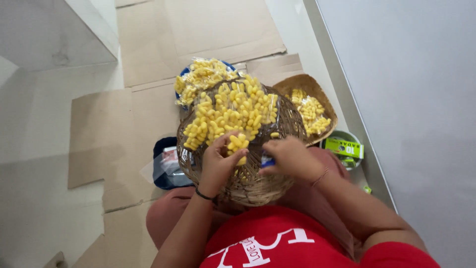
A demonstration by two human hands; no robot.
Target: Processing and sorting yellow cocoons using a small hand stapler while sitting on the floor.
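Snacks (233, 111) are lying heaped in clear packets across a wicker basket (258, 186) that is resting on the person's lap. The left hand (216, 161) is curling its fingers (224, 141) around one small packet (237, 145) of yellow pieces, gripping it at the heap's near edge, just ahead of the knuckles. The right hand (292, 158) is hovering beside it with fingers bent and pinched together; something small and blue (267, 161) is showing under its fingertips, but I cannot tell whether it is being held or only touched.

Judging by this, the step in hand is sorting or arranging packets in the basket, one at a time. The next move is likely calling for a steady two-handed hold on the packet, since the film looks slippery and the pile loose.

Beyond the fingers, a blue bowl (184, 72) and a flat tray (317, 87) are holding more yellow snacks. Right of the right hand, a green box (344, 147) is sitting in a bowl. Cardboard (99, 129) is covering the floor.
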